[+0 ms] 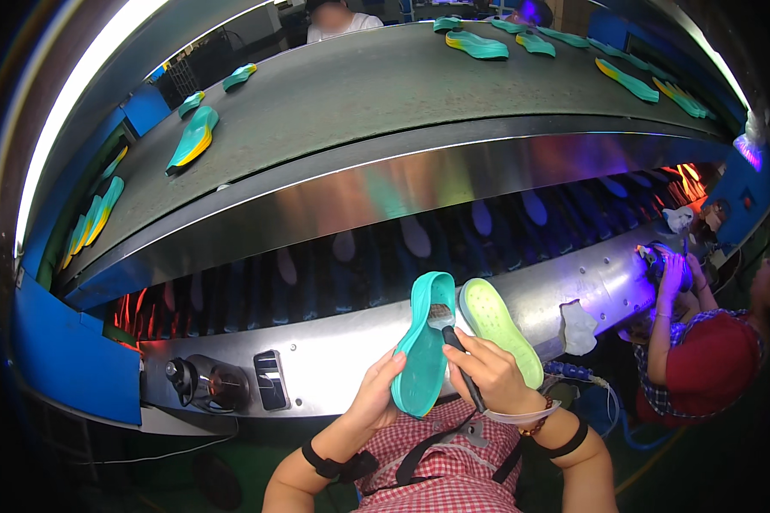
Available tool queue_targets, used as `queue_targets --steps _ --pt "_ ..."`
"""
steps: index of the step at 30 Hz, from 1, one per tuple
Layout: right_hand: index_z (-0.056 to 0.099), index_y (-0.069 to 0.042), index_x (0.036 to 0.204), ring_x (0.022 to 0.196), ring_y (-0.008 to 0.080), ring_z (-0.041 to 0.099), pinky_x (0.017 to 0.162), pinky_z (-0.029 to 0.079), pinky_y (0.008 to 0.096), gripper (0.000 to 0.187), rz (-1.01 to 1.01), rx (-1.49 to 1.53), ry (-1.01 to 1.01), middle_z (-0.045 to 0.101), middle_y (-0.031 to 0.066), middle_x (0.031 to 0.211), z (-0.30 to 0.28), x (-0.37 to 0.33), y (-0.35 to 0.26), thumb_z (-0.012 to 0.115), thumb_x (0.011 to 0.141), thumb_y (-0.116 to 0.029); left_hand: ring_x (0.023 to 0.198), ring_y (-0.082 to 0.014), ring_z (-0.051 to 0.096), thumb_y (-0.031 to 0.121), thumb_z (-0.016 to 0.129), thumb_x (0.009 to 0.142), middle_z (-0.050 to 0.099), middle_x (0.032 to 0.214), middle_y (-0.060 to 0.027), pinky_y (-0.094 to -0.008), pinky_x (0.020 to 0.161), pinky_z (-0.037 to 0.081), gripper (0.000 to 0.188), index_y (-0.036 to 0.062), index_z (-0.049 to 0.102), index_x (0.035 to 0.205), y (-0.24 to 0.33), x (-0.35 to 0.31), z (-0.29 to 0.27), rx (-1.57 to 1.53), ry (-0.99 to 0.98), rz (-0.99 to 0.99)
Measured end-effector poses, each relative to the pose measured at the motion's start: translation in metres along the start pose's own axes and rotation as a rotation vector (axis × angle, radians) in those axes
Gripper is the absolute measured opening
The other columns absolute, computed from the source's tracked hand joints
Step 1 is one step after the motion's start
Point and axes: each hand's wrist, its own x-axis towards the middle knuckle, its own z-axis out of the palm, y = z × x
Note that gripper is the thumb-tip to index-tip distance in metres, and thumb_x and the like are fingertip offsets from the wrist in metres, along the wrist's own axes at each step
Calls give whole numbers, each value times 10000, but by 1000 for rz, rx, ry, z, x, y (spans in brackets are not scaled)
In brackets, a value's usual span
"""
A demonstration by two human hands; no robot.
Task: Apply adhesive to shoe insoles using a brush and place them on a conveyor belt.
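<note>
My left hand (375,386) grips a teal shoe sole (421,376) by its left edge, hollow side up and heel pointing away from me. In my right hand (494,376) is a brush (453,339) with a black handle. Its pale bristles sit inside the heel end of the teal sole, seemingly touching the inner surface. Just beyond my right hand, a lime-green sole (498,318) with small holes in its heel lies on the metal ledge, partly covered by my fingers.
A dark conveyor belt (334,107) carries teal-and-yellow soles (195,138) above. Below it, a lower line holds dark shoe uppers (415,237). On the metal ledge (334,363) are a phone (270,380), a dark bottle (210,383) and a white cloth (579,327). A co-worker (697,359) works at right.
</note>
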Motion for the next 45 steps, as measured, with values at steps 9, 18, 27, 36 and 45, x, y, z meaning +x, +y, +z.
queue_targets --steps 9,18,27,36,45 --pt "613 5 912 791 304 621 687 516 325 245 -31 160 -90 588 238 948 -2 -9 -1 631 671 -35 1039 -192 518 247 417 909 485 1184 -115 -324 865 453 442 -6 353 1266 0 10 -12 0 53 23" --pt "621 41 953 828 143 602 722 468 225 191 421 785 93 630 151 967 -36 -14 19 533 803 -35 1128 -309 462 384 307 904 407 1279 -165 -527 917 394 526 50 296 1310 6 14 -14 -9 -1 1" --pt "620 40 956 862 148 591 774 458 255 191 507 863 60 628 145 972 -35 -18 24 546 801 -43 1139 -322 449 401 313 897 390 1291 -171 -529 923 387 543 54 287 1316 7 8 -10 -69 -38 -64" --pt "608 53 959 877 204 610 791 469 272 188 445 799 44 623 168 966 -41 -15 26 538 815 -44 1138 -336 446 413 300 895 381 1293 -183 -540 919 383 559 51 278 1319 6 8 -2 -60 -22 -68" --pt "505 105 1051 858 308 621 763 524 366 359 788 1429 51 591 244 962 -39 -18 33 363 915 -195 1140 -379 429 438 271 895 374 1294 -197 -572 913 365 583 35 280 1317 7 10 2 -226 -47 -162"
